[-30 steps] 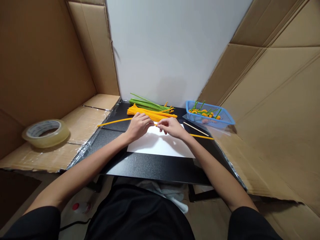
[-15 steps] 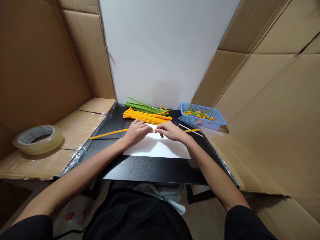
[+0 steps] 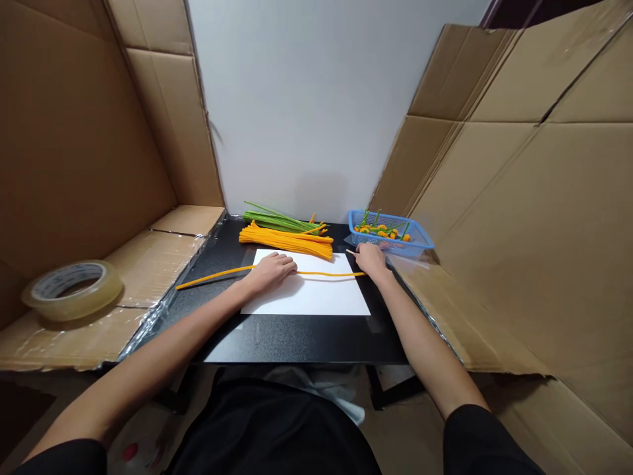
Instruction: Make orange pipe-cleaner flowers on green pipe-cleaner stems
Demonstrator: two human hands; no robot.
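My left hand point(image 3: 274, 269) is closed around a long orange pipe cleaner point(image 3: 326, 274) above a white sheet of paper point(image 3: 306, 297). One end of the pipe cleaner reaches out to the left over the black tabletop; the other runs right, toward my right wrist. At the paper's right edge, my right hand point(image 3: 372, 257) has its fingers closed on a thin pale wooden stick point(image 3: 351, 252). Only the stick's tip shows, and the rest is hidden by the hand. Behind the paper lie a bundle of orange pipe cleaners point(image 3: 287, 240) and a green bundle point(image 3: 277, 221).
A blue plastic basket point(image 3: 420, 245) holding small orange-and-green pieces stands at the back right. On the cardboard at left rests a roll of clear tape point(image 3: 111, 290). Cardboard walls point(image 3: 519, 198) flank the black table point(image 3: 297, 343), with a white wall point(image 3: 306, 119) behind.
My right hand has let go of the pipe cleaner and moved right onto the wooden stick. My left hand still holds the pipe cleaner. The view has shifted slightly.
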